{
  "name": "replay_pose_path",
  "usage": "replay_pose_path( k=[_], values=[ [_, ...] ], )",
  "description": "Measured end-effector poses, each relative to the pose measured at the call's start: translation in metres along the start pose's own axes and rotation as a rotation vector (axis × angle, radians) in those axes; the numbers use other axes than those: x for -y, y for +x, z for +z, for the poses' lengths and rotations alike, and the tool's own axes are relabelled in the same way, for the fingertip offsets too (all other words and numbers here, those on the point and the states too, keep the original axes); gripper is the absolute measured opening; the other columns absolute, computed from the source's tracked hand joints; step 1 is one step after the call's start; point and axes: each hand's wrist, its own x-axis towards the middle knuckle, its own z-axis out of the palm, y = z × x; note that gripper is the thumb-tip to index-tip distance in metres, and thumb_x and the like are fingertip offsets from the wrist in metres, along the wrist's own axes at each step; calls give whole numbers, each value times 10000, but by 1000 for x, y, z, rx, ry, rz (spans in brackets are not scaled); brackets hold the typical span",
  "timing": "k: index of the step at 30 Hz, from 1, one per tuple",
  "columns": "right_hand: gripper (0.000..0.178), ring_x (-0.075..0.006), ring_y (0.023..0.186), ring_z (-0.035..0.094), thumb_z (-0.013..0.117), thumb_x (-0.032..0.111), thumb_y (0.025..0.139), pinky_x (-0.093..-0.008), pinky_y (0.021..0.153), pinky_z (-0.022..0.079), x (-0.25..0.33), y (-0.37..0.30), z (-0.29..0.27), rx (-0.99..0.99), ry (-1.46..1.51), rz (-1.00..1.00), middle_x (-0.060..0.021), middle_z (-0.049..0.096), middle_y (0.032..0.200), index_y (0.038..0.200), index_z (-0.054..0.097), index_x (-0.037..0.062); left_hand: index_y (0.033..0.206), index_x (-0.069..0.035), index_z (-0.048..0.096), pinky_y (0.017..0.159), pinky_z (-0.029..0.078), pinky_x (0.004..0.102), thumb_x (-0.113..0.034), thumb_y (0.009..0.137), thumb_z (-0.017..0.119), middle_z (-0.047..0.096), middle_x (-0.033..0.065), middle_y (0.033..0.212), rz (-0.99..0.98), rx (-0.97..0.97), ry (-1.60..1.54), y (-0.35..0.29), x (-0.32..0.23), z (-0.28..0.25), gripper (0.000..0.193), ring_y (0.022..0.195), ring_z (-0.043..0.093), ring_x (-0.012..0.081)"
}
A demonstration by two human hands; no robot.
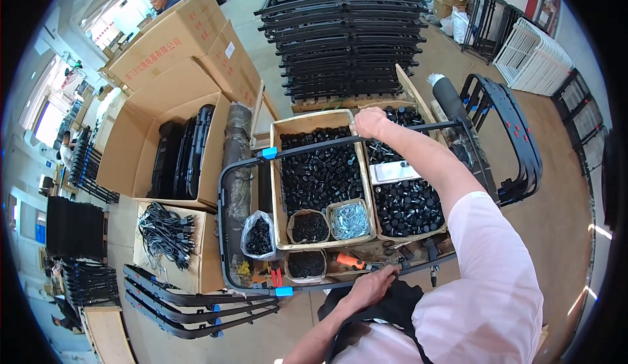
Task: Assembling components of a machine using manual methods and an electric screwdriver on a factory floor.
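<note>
A black tubular metal frame (224, 233) with blue tape pieces (269, 152) lies across the workbench, over the parts boxes. My right hand (370, 122) reaches over to its far rail and is closed there, above the rim of a wooden box. Close to my body, my left hand (375, 287) is closed at the near rail, its fingertips partly hidden. Beneath the frame, a wooden box (276, 187) holds many black plastic caps. Inside it sit small tubs of black pieces (309, 227) and silver screws (349, 221). A white phone (392, 171) rests on the caps at right.
An orange screwdriver (350, 260) and red-handled pliers (276, 275) lie along the bench's near side. Cardboard boxes (171, 50) and coiled black cables (167, 236) stand left. More black frames are stacked behind (343, 43) and at right (517, 138). Another person (160, 0) is at far left.
</note>
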Motion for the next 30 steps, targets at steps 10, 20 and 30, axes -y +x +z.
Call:
replay_pose_path(
  k=[10,20,30],
  values=[
    [473,-320,1174,729,549,410,993,-444,993,563,9,1,1,-48,-8,17,-162,774,1209,1184,788,50,1317,-201,674,954,531,479,-311,1030,657,646,173,1061,155,38,62,11,7,8,308,1082,653,393],
    [555,-314,1107,751,557,557,1016,-449,914,583,15,1,0,-116,-45,-14,-140,789,1160,1113,813,74,1401,-173,569,1009,526,489,-173,983,638,641,246,1217,42,10,-121,3,12,6,423,1140,661,423],
    [347,-276,1084,768,769,258,780,-415,889,616,8,-5,-3,155,-327,-85,-103,797,1156,1075,824,84,1360,-203,649,946,555,462,-310,1041,573,754,167,1143,59,99,-199,9,14,10,345,1077,720,375]
  ],
)
